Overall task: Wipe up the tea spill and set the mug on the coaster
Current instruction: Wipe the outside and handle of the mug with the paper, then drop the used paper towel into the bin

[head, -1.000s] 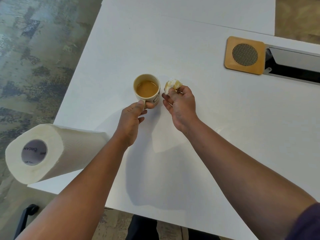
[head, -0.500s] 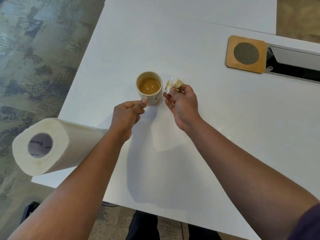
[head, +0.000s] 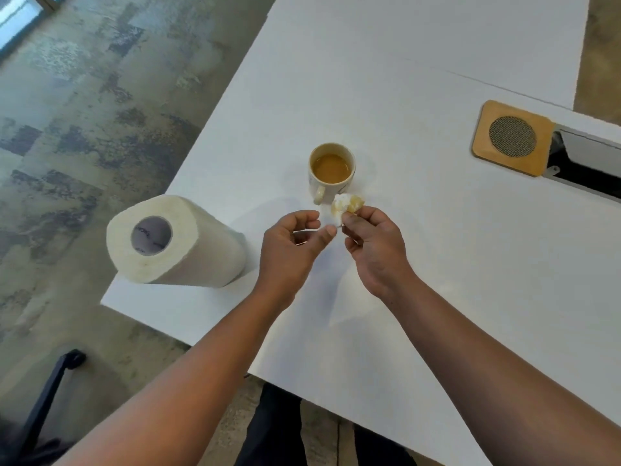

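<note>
Pinching a damp, stained paper wad (head: pixel 346 206) in the right hand (head: pixel 373 245), the left hand (head: pixel 291 247) loosely curled and empty, the person faces a nearly full mug (head: pixel 332 172) standing mid-table, well apart from the coaster (head: pixel 512 137): probably heavy, sloshy, best lifted by its handle.

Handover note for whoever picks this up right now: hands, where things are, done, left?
Right hand: pinching a tea-stained paper wad at its fingertips, just in front of the mug.
Left hand: curled, fingertips at the wad's white edge, not on the mug; whether it grips the paper is unclear.
Mug: upright on the table, tea inside, handle toward the person.
Coaster: far right, nothing on it.
Paper towel roll: at the left edge.
Done: no visible puddle on the table, so wiping looks finished.
Left: discard the wad, move the mug onto the coaster.
</note>
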